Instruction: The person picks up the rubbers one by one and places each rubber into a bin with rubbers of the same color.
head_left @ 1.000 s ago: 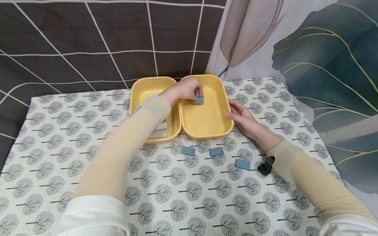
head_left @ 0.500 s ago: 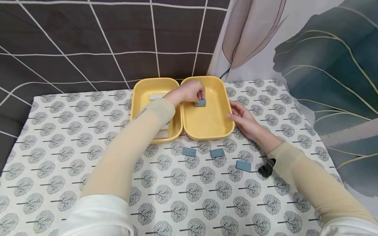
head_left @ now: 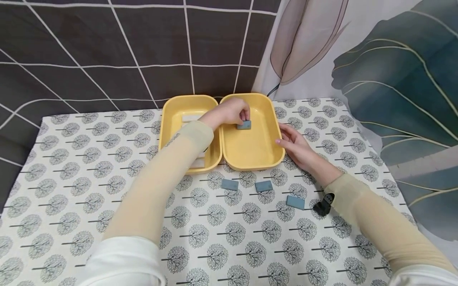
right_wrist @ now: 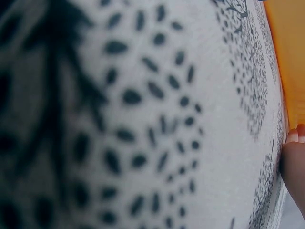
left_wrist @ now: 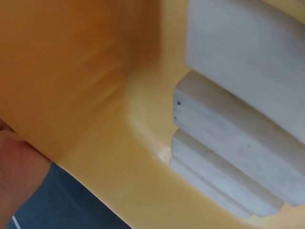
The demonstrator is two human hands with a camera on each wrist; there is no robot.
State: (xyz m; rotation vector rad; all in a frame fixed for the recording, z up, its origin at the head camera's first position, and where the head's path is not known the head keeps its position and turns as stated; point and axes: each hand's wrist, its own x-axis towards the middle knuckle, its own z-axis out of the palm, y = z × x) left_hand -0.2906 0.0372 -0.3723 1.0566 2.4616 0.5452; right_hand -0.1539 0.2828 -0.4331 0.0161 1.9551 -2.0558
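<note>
My left hand (head_left: 234,111) reaches into the right-hand yellow tray (head_left: 250,163) and pinches a small flat blue-grey block (head_left: 244,125) near the tray's left side. The block's upper edge is hidden by the fingers. My right hand (head_left: 298,147) holds the right wall of the same tray, thumb over the rim and fingers along the outside. In front of the trays, three more blue-grey blocks lie on the cloth: a left one (head_left: 229,184), a middle one (head_left: 263,186) and a right one (head_left: 295,202).
A second yellow tray (head_left: 165,119) stands against the first one's left side. Several white blocks (left_wrist: 233,119) lie inside it, partly under my left forearm. A dark grid-patterned backdrop (head_left: 150,43) rises behind the trays. The tree-print cloth (head_left: 211,238) covers the table.
The block in my left hand has shifted very slightly right inside the tray, and the camera view has drifted a little. My right hand keeps its place on the tray's wall.
</note>
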